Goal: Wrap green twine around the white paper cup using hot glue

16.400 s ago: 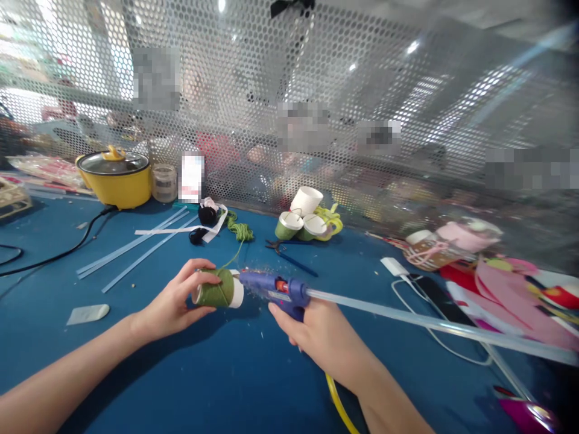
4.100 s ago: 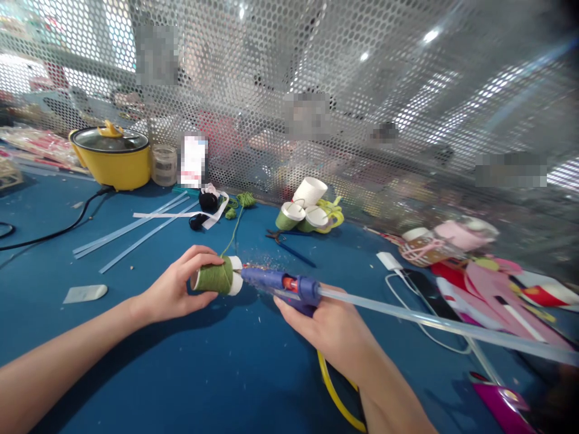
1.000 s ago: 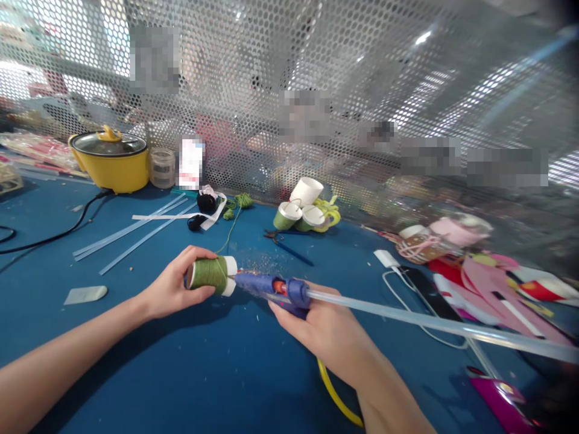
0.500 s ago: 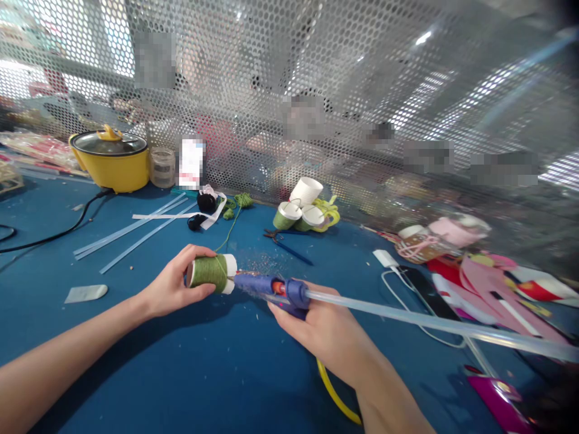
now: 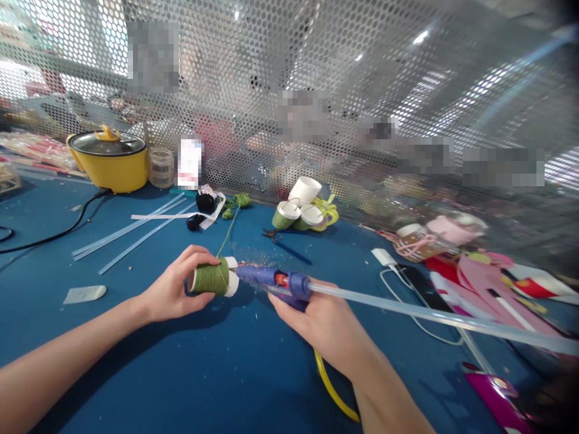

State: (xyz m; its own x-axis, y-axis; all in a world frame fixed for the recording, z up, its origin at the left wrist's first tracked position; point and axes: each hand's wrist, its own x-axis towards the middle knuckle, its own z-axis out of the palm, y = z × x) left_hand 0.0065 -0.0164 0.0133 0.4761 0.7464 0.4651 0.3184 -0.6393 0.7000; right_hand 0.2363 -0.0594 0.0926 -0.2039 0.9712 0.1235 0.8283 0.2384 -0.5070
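Pot [image 5: 108, 172], electric, yellow and glass-lidded, stands at the back left of the blue worktop [image 5: 190, 380]; nearer lie translucent glue sticks [image 5: 140, 244]; the left hand [image 5: 174, 289] pinches a green-yarn-wrapped paper cup [image 5: 210, 278] on its side between fingers and thumb, white end facing right; its strand [image 5: 230, 229] leads back to a yarn ball [image 5: 243, 200]; a purple-blue hot-glue gun [image 5: 293, 288] aims at that white end, contact unclear; three grouped cups [image 5: 306, 190] sit behind; the right hand [image 5: 328, 319] has its fingers curled around the gun's grip, the trigger finger hidden; a phone [image 5: 420, 286] lies farther right.
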